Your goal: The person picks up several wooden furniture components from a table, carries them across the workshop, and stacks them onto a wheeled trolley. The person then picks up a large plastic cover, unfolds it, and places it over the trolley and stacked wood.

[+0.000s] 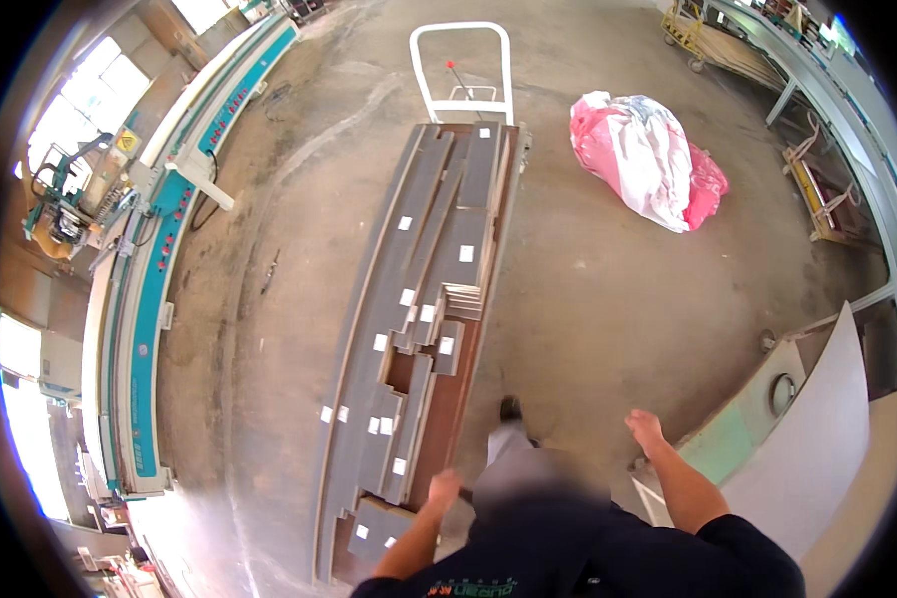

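Note:
A long stack of grey panels (pixel 424 299) with small white labels lies on a brown board (pixel 450 399) on a cart with a white handle frame (pixel 460 60). My left hand (pixel 445 488) is at the near right edge of the brown board, fingers curled; whether it grips the edge is unclear. Held out in the air to the right of the cart, my right hand (pixel 646 429) holds nothing, with a concrete floor below it. My foot (pixel 509 409) steps forward beside the cart.
A long teal and white machine (pixel 149 299) runs along the left. A pink and white bundle of sheeting (pixel 643 159) lies on the floor at the far right. Pale boards (pixel 817 448) lean at the near right, with workbenches (pixel 847 130) behind.

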The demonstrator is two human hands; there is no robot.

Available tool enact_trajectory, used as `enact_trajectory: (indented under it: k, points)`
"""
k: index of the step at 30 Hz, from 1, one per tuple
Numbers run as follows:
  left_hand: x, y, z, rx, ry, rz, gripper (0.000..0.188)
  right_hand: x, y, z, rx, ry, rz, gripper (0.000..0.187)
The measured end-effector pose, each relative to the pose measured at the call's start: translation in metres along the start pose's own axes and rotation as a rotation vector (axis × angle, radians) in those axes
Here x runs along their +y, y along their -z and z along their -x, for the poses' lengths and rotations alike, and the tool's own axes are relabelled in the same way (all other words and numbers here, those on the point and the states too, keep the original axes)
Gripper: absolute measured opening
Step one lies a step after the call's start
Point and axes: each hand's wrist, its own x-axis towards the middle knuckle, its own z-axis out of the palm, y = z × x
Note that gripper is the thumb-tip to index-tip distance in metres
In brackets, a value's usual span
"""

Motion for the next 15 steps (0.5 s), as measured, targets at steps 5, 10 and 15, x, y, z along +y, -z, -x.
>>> enact_trajectory:
  k: [5, 10, 15]
  points:
    - [0.135, 0.015, -0.101, -0.034, 0.368, 0.412, 0.031, 0.035, 0.055, -0.028, -0.255, 0.185, 0.942, 0.007]
    - [0.284, 0.044, -0.192, -0.327, 0.424, 0.303, 0.058, 0.054, 0.122, -0.06, -0.717, -0.056, 0.685, 0.012]
    - [0.315, 0.006, -0.243, 0.009, 0.275, 0.347, 0.037, 0.015, 0.18, -0.166, -0.335, -0.809, -0.629, 0.011]
